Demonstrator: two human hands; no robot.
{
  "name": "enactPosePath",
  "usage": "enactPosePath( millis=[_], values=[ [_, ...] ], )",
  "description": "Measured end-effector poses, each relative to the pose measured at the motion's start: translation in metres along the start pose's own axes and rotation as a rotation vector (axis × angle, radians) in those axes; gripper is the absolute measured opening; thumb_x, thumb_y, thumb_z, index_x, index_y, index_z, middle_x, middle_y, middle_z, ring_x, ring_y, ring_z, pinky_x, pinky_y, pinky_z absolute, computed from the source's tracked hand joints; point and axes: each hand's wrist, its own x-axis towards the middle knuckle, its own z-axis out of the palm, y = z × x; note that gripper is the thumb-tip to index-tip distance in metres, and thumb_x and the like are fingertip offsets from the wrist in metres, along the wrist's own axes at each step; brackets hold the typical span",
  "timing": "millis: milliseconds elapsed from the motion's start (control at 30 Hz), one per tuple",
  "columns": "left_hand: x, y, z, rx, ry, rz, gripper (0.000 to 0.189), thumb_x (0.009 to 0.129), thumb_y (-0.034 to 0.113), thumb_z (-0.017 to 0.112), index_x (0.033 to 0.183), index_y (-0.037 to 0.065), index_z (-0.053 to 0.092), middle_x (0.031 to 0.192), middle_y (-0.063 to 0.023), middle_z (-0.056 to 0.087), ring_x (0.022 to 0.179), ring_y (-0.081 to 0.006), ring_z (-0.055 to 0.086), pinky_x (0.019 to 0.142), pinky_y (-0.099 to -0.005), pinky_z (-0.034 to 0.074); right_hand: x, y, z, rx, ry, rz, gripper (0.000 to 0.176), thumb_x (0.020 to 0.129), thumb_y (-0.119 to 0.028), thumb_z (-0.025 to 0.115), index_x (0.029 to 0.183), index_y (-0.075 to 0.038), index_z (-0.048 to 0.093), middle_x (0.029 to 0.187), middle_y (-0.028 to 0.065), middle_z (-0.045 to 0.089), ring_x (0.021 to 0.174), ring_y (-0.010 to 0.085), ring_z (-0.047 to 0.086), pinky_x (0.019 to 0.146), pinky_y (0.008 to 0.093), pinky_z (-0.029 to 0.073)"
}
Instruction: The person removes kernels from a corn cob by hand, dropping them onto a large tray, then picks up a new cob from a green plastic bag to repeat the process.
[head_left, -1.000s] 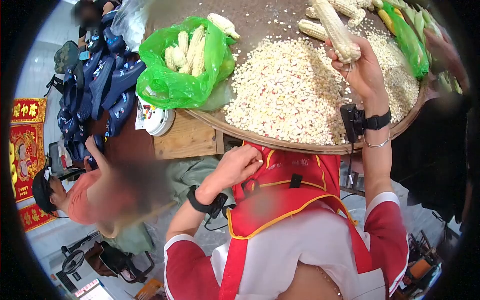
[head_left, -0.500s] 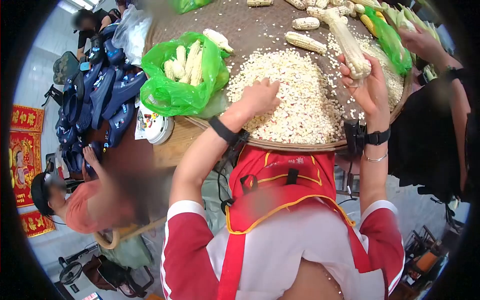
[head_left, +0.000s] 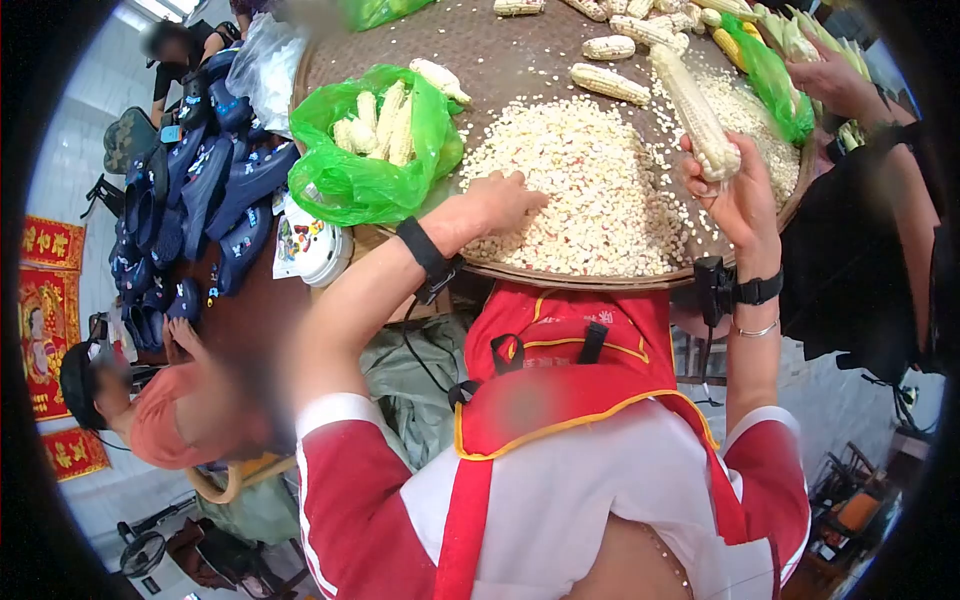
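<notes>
On the round tray (head_left: 600,278), my left fingers (head_left: 525,200) lie loosely spread on the one heap of kernels (head_left: 590,160), while at three o'clock my right fingers (head_left: 750,175) curl tight around one cob (head_left: 697,110), with one green bag (head_left: 350,185) at ten o'clock.

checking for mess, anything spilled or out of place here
Only stray kernels: they lie scattered over the woven tray beyond the kernel pile, mostly near the corn cob in the right hand. None visibly off it.
</notes>
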Motion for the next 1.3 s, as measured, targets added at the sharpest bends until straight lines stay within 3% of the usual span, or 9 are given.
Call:
enactPosePath(
  millis=[200,333,367,433,500,567,800,1000,1300],
  values=[
    [0.029,-0.004,-0.007,-0.096,0.146,0.045,0.033,0.081,0.015,0.049,0.114,0.013,0.052,0.104,-0.0146,0.053,0.091,-0.0331,0.056,0.075,-0.0412,0.047,0.002,0.014,-0.006,0.053,0.031,0.08,0.04,0.09,-0.027,0.039,0.116,0.004,0.043,0.096,0.0156,0.058,0.072,0.0191,0.056,0.057,0.0271,0.044],
    [0.035,-0.007,-0.008,-0.105,0.205,0.053,0.032,0.079,0.012,0.048,0.111,0.008,0.053,0.099,-0.0151,0.056,0.092,-0.0327,0.056,0.075,-0.041,0.047,0.023,0.009,-0.003,0.032,0.01,0.102,0.04,0.09,-0.027,0.039,0.116,0.004,0.043,0.098,0.0159,0.058,0.073,0.019,0.058,0.059,0.0272,0.045],
    [0.036,-0.01,-0.011,-0.107,0.202,0.053,0.032,0.079,0.012,0.048,0.111,0.008,0.053,0.099,-0.0151,0.056,0.092,-0.0327,0.056,0.075,-0.041,0.047,0.03,0.008,-0.002,0.026,0.009,0.104,0.04,0.09,-0.027,0.039,0.116,0.004,0.043,0.098,0.0161,0.058,0.074,0.0191,0.058,0.059,0.0273,0.046],
    [0.038,-0.016,-0.015,-0.079,-0.075,0.088,0.031,0.078,0.01,0.048,0.108,0.008,0.053,0.098,-0.016,0.055,0.093,-0.0331,0.055,0.075,-0.0414,0.046,0.046,0.008,-0.002,0.034,-0.002,0.113,0.041,0.09,-0.027,0.039,0.117,0.004,0.042,0.099,0.0163,0.058,0.074,0.0195,0.058,0.06,0.0276,0.047],
    [0.038,-0.025,-0.01,-0.103,-0.021,0.12,0.029,0.077,0.01,0.05,0.105,0.007,0.054,0.098,-0.0167,0.055,0.093,-0.0331,0.055,0.075,-0.0416,0.046,0.06,0.01,0.004,0.04,0.088,0.11,0.041,0.09,-0.027,0.039,0.118,0.004,0.041,0.098,0.0163,0.058,0.073,0.0198,0.058,0.06,0.028,0.047],
    [0.042,-0.034,-0.009,-0.204,0.184,0.147,0.029,0.076,0.012,0.052,0.105,0.008,0.053,0.096,-0.0166,0.055,0.091,-0.0336,0.055,0.075,-0.0417,0.046,0.076,0.011,0.0,0.063,0.062,0.127,0.042,0.09,-0.026,0.039,0.12,0.004,0.04,0.098,0.0165,0.058,0.073,0.0199,0.058,0.059,0.0284,0.046],
    [0.07,-0.052,-0.009,-0.17,0.2,0.07,0.036,0.074,0.015,0.056,0.11,0.012,0.05,0.096,-0.0135,0.053,0.084,-0.033,0.055,0.067,-0.0422,0.048,0.133,0.0,-0.009,0.058,0.123,0.209,0.04,0.09,-0.024,0.038,0.119,0.004,0.041,0.099,0.0167,0.058,0.073,0.0187,0.057,0.057,0.0273,0.045],
    [0.074,-0.059,-0.006,-0.113,0.298,0.081,0.046,0.067,0.02,0.063,0.111,0.017,0.05,0.09,-0.0061,0.048,0.078,-0.0238,0.052,0.055,-0.0371,0.046,0.198,0.0,-0.029,0.037,0.187,0.247,0.044,0.088,-0.024,0.04,0.126,-0.002,0.035,0.1,0.0156,0.058,0.073,0.0187,0.057,0.058,0.0267,0.045],
    [0.08,-0.071,-0.027,-0.191,0.129,0.172,0.046,0.068,0.015,0.056,0.113,0.015,0.05,0.086,-0.0071,0.048,0.074,-0.0222,0.052,0.059,-0.0333,0.044,0.246,-0.001,-0.013,-0.102,0.29,0.416,0.054,0.085,-0.025,0.046,0.133,-0.007,0.028,0.109,0.0151,0.055,0.082,0.0177,0.059,0.064,0.0272,0.046]
  ],
)
